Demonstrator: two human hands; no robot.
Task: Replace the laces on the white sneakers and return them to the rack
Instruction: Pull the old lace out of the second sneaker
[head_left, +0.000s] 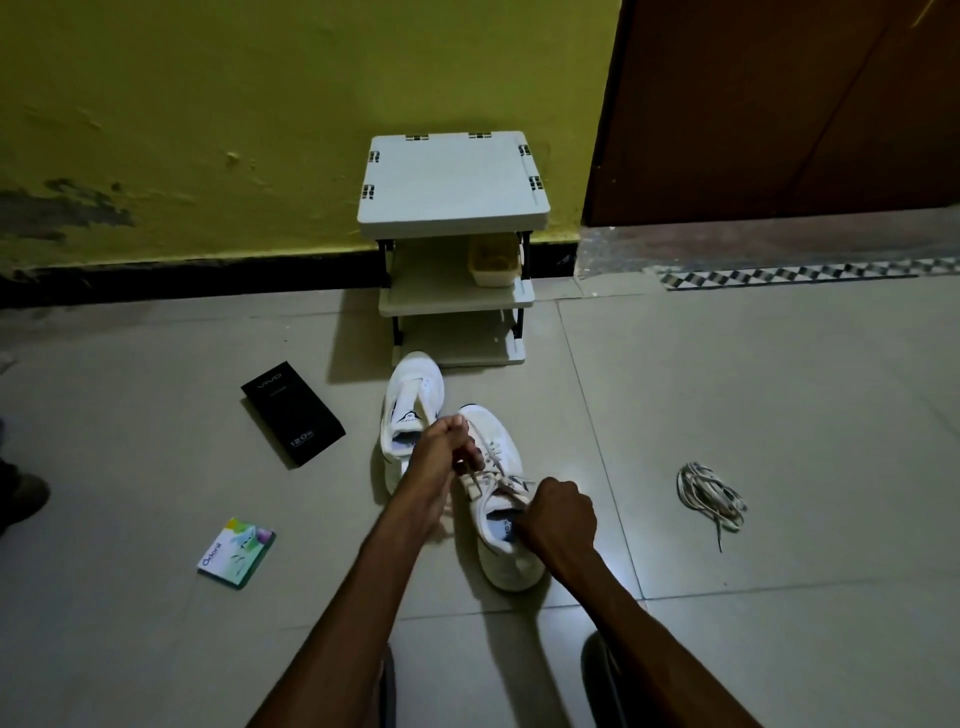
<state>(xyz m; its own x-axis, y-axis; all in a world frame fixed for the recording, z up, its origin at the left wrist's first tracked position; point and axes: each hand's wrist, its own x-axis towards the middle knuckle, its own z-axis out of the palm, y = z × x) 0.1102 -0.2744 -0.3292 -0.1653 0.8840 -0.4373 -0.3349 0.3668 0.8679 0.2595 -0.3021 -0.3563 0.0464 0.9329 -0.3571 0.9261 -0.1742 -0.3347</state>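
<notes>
Closest in, the right hand (558, 519) is curled tight at the collar of the near sneaker (511, 571), and a strand of the lace (496, 480) runs into its grip. Just beyond, the left hand (447, 452) pinches the other strand over the eyelets, fingers bent round it. This shoe lies on the tiled floor (727, 389), heel toward the person. The step in hand is work on this shoe's lace; whether it is being pulled out or threaded in, I cannot tell.

A bundle of loose laces (711, 496) lies well apart to the right. The second sneaker (410, 395) sits beside the first, a little farther off, apparently bare of lace. The rack (452, 208) stands against the wall just behind it, with a small tub (493, 265) on its middle shelf.

Next, I judge, each strand must be drawn evenly through the eyelet row while the shoe is held steady, before the other shoe is taken up.
</notes>
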